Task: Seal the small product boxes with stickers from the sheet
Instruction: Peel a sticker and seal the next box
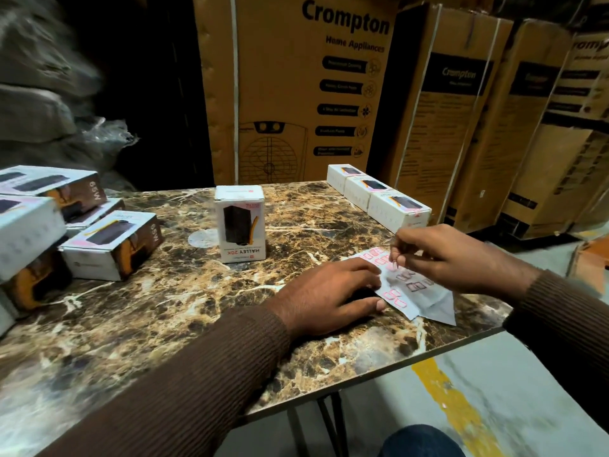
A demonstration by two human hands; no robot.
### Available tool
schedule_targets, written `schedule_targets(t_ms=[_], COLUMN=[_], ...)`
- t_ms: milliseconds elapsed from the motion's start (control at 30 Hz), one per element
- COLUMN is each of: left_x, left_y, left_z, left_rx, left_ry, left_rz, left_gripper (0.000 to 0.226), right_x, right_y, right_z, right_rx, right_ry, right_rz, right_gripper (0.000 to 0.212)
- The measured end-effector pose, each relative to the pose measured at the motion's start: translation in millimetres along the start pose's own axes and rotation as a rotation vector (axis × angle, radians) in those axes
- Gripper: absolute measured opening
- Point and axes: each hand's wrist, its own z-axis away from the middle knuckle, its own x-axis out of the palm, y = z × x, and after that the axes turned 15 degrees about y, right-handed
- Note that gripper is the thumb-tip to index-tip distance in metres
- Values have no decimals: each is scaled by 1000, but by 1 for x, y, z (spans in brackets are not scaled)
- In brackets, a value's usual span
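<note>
A white sticker sheet with pink-outlined stickers lies at the table's right edge. My left hand presses flat on the sheet's left part. My right hand hovers over the sheet and pinches a small pink sticker between thumb and forefinger. One small white product box stands upright in the middle of the table, apart from both hands. A row of three small boxes lies along the far right edge. Several more small boxes are piled at the left.
The marble-patterned table ends just right of the sheet, with grey floor and a yellow line below. Tall brown Crompton cartons stand behind the table. Grey wrapped bundles fill the left background.
</note>
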Motion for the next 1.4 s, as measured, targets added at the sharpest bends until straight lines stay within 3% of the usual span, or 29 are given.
schedule_targets(t_ms=[333,467,567,767,1000,1167,1400], left_x=[-5,-40,-76,-144,-143,-136,-131], left_y=[-4,-12,-31,-72,-124,-120,-117], left_z=[4,5,15,53,66,61,60], left_rx=[-93,-113,-95,-60,-122,-173,-214], left_ry=[125,306,442,766,559,642,686], left_rz=[114,-39,-156,-267,-297,-334,-344], left_gripper=[39,22,25,19,39,26,25], right_x=[20,22,25,44,60,63,68], right_y=[-47,-76,-100,-134,-150,-156,-162], right_z=[-52,-78,-98,-125,-141,-144,-144], right_rx=[-105,-147,-194,-247,-242,-225,-264], right_ry=[215,335,420,409,377,425,480], right_rz=[-118,-196,-225,-210,-147,-93,81], right_gripper=[11,7,8,7,5,6,7])
